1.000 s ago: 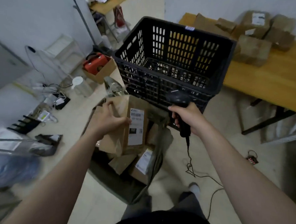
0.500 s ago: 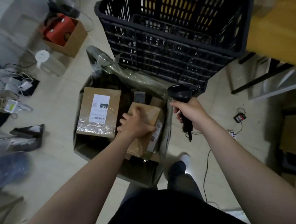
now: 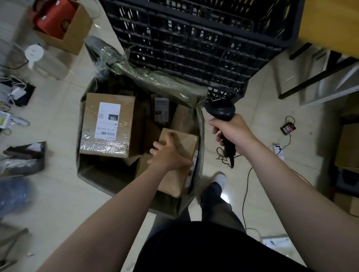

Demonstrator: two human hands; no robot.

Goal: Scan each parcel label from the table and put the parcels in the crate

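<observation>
My left hand (image 3: 169, 155) grips a small brown cardboard parcel (image 3: 185, 141) that stands tilted among other parcels inside an open green plastic sack (image 3: 150, 77) on the floor. A larger parcel (image 3: 109, 123) with a white label facing up lies at the sack's left side. My right hand (image 3: 232, 133) holds a black barcode scanner (image 3: 220, 110) by its handle, just right of the sack's rim, head pointing away from me. The black lattice crate (image 3: 190, 41) stands directly behind the sack.
The scanner's cable (image 3: 245, 186) trails over the floor by my feet. A wooden table (image 3: 334, 13) is at the upper right. A cardboard box holding a red case (image 3: 58, 19) and loose cables and chargers (image 3: 10, 92) lie to the left.
A second ago my left hand held a labelled parcel up beside the scanner. That hand has since dropped into the sack onto the small parcel, and my view has tilted down.
</observation>
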